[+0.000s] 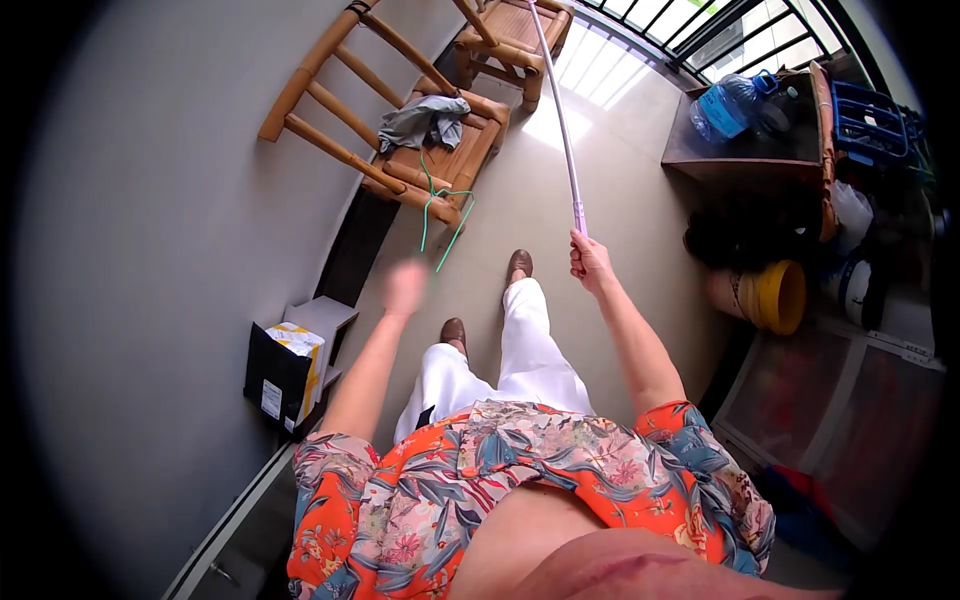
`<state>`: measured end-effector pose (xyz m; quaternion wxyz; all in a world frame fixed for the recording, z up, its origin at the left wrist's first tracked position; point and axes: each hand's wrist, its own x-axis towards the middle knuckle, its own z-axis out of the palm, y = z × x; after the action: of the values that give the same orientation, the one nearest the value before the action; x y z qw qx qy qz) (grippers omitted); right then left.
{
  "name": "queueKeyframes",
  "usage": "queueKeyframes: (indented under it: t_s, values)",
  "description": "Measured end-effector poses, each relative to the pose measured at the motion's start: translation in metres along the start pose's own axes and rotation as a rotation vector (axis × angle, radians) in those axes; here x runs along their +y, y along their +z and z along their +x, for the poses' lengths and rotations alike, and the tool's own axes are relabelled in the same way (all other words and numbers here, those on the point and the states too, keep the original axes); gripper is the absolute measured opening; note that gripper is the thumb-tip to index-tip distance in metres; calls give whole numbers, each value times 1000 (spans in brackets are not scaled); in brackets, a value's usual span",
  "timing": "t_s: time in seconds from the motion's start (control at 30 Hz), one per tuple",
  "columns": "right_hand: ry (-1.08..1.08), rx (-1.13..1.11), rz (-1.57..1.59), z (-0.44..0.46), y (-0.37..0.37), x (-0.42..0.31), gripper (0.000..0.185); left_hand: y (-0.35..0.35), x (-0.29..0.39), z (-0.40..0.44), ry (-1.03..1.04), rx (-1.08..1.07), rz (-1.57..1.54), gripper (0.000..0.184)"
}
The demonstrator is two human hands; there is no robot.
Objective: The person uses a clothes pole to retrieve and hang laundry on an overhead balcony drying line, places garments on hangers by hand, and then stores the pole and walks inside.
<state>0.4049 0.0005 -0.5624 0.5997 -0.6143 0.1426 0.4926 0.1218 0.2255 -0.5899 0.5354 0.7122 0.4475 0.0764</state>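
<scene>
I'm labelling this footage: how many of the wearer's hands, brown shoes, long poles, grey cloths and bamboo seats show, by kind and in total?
Left hand and right hand: 2
Brown shoes: 2
Long pole: 1
Grey cloth: 1
Bamboo seats: 2
Total: 8

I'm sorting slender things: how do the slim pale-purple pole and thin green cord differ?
The slim pale-purple pole is straight, whereas the thin green cord bends. The pole looks thicker than the cord. The right hand grips the pole; the cord is near the blurred left hand, contact unclear. Both are long and narrow.
</scene>
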Motion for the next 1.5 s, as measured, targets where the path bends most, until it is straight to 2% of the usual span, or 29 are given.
queueKeyframes:
  t_s: [0.1,0.27,0.33,0.43,0.5,0.63,0.73,0.87,0.9,0.97,1.07,1.17,1.23,1.3,1.33,1.4,1.43,1.47,1.5]
  values:
    - [-66,20,100,-4,33,-3,29,-1,-15,-23,120,11,86,30]
    - [-46,67,63,33,42,-29,31,33,19,-48,-141,-14,-169,26]
    - [-39,84,55,73,65,-46,32,31,43,-27,-308,-40,-297,24]
    - [-14,89,91,138,100,-51,31,29,48,1,-353,-93,-269,25]
    - [-12,109,91,176,115,-44,30,35,23,14,-324,-131,-227,23]
    - [39,61,-183,226,128,-44,30,39,20,35,-273,-176,-264,22]
    - [183,1,-502,286,156,-2,27,20,-24,60,-265,-203,-298,21]
    - [247,-88,-640,326,174,19,18,6,-30,70,-264,-254,-276,19]
    - [242,-105,-663,336,179,17,24,6,-29,76,-240,-264,-276,19]
    - [149,-11,-704,340,192,20,38,2,-29,84,-248,-283,-300,19]
    - [91,-105,-883,334,206,6,50,-5,-35,91,-251,-287,-340,19]
    - [123,-248,-948,298,225,-17,49,-13,-32,95,-263,-287,-353,19]
    - [56,-518,-818,262,225,-10,51,-11,-26,94,-224,-286,-312,19]
    - [167,-623,-630,209,242,-13,55,-3,-13,89,-263,-383,-238,17]
    - [227,-557,-543,191,245,-9,56,1,-7,88,-283,-432,-200,16]
    - [361,-371,-394,171,252,-3,53,10,2,91,-148,-533,-148,15]
    - [286,-231,-366,171,247,13,45,12,4,95,-78,-585,-120,15]
    - [286,-138,-281,172,245,15,43,5,7,115,-138,-753,-268,16]
    - [286,-46,-197,176,241,14,41,6,-7,131,-149,-738,-335,16]
